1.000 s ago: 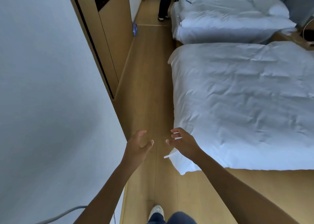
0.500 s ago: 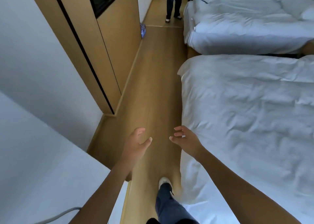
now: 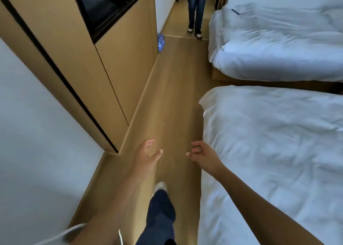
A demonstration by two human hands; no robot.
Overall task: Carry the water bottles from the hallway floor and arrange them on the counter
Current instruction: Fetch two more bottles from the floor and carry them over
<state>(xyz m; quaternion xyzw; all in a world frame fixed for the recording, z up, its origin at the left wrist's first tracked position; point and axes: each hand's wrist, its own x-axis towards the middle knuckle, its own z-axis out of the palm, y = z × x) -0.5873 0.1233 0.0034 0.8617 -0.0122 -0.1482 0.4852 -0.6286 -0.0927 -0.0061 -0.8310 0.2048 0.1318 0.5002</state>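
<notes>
A pack of water bottles (image 3: 160,41) with blue labels stands on the wooden floor far ahead, against the corner of the wooden cabinet. My left hand (image 3: 147,156) and my right hand (image 3: 203,154) are held out in front of me over the floor, palms facing each other, fingers relaxed and holding nothing. Both hands are far from the bottles. No counter is in view.
A wooden cabinet (image 3: 118,59) with a dark screen lines the left side. Two beds with white duvets, the near bed (image 3: 274,152) and the far bed (image 3: 278,46), fill the right. A person's legs (image 3: 195,12) stand in the hallway beyond the bottles. My foot (image 3: 160,188) steps forward on the floor strip.
I have walked forward along the aisle; the cabinet, the bottles and the standing person are closer. My leg has swung ahead. Both hands stay empty in the same pose.
</notes>
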